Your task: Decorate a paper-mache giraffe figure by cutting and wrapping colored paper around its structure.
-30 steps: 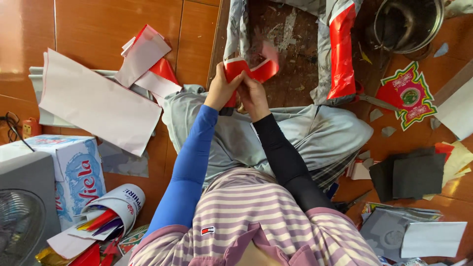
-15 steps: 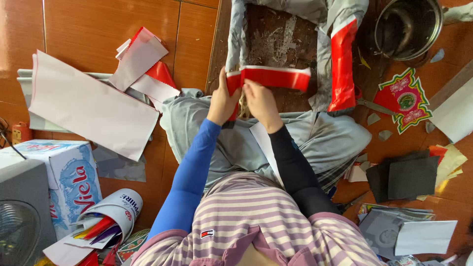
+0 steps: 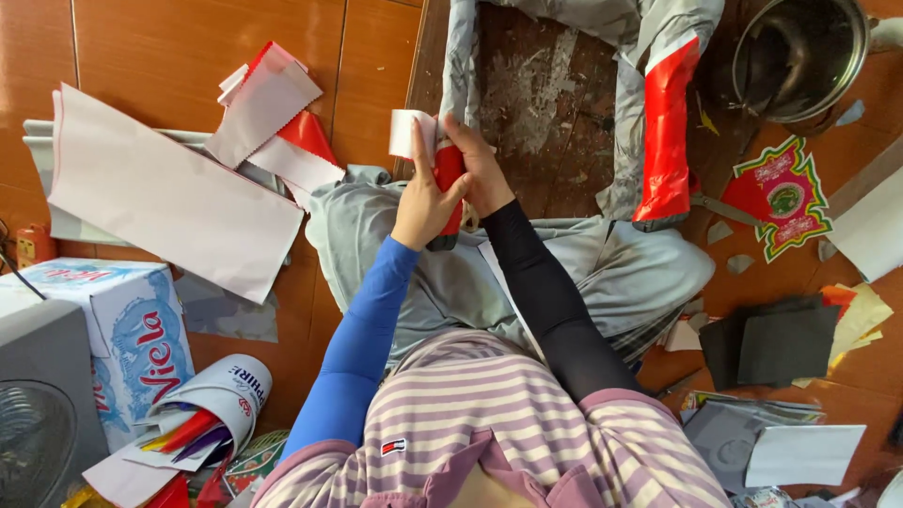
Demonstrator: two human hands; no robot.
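Orange-brown tiled floor (image 3: 188,56), paper sheets lying scattered about, steel pot (image 3: 800,56) sitting top right.
Left hand (image 3: 425,202) and right hand (image 3: 482,174) are both gripping a folded red-and-white paper strip (image 3: 442,160) above the lap.

Bare dark board (image 3: 546,103) is left free just beyond the fingers (image 3: 442,150). Passage to their right is blocked by a red-and-grey folded sheet (image 3: 663,141); to their left, loose white-and-red sheets (image 3: 273,113) are spread over the floor.
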